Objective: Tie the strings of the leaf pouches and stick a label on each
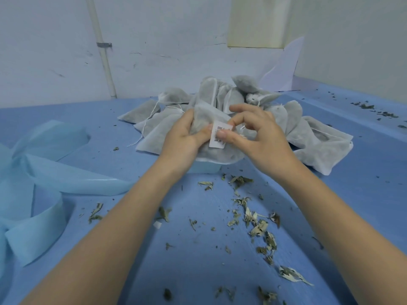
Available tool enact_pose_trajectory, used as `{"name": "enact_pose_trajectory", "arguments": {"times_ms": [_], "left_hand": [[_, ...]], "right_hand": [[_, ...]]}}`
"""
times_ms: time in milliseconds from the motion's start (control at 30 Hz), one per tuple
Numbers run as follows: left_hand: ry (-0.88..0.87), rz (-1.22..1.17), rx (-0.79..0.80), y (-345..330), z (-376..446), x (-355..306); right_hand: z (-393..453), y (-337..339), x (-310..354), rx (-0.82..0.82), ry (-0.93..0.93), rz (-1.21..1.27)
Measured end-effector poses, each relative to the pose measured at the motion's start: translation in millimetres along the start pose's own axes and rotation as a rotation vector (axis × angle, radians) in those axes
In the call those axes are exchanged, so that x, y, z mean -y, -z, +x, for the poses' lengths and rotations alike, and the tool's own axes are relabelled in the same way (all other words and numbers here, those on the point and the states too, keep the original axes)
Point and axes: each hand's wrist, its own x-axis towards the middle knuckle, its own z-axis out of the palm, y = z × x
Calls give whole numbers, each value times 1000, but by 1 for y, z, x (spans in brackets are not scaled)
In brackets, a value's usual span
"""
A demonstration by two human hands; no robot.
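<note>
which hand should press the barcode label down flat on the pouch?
Right. The right hand already has thumb and fingertip on the barcode label; the left hand grips the pouch, steadying it.

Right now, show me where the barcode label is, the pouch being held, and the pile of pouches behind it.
barcode label (220, 135): head view, on its printed white face.
held pouch (211, 154): head view, on its lower bulge below the label.
pile of pouches (222, 95): head view, on an upright pouch at the middle.
</note>
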Motion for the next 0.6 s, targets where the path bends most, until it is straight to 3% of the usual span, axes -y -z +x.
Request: {"name": "enact_pose_trajectory", "arguments": {"times_ms": [233,467,600], "left_hand": [[112,-267,21,-4,5,0],[117,-134,69,-6,2,5],[151,-151,109,-9,0,7]], "right_hand": [[-1,-3,0,-72,-114,241],[0,-4,-4,-53,-201,461],[1,-11,-6,-180,-248,480]]}}
